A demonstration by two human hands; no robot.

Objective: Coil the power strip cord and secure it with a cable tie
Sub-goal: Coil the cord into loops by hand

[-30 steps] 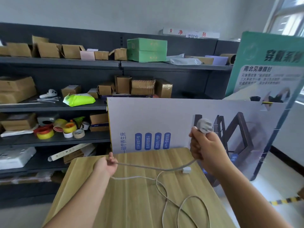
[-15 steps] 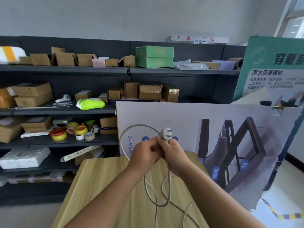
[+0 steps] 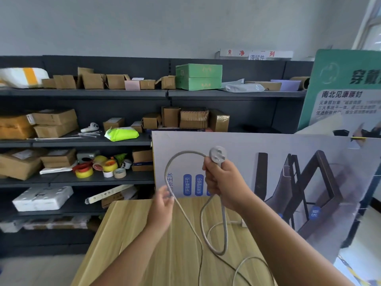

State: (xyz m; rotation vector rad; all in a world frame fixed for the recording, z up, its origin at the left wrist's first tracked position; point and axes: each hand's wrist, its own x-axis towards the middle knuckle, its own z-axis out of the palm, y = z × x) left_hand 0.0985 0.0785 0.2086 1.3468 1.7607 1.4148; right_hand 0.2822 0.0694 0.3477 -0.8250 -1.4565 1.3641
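My right hand (image 3: 223, 185) is raised over the wooden table (image 3: 144, 244) and grips the white plug (image 3: 217, 154) together with one hanging loop of the grey-white cord (image 3: 214, 240). From the plug the cord arcs up and left, then down through the fingers of my left hand (image 3: 164, 203), which pinches it. More cord trails in loose curves across the table toward me. A small white piece of the power strip (image 3: 240, 222) shows behind my right forearm. White cable ties (image 3: 90, 134) lie on a shelf at the left.
Dark shelving (image 3: 82, 180) with cardboard boxes, tape rolls (image 3: 84, 172) and a green box (image 3: 199, 76) fills the back. A large printed board (image 3: 268, 162) stands against the table's far edge, and a green poster (image 3: 346, 89) rises at the right.
My hands, joined at the plug half a second ago, have parted: the left slid down and left along the cord, drawing a new arc, while the right keeps the plug and a loop.
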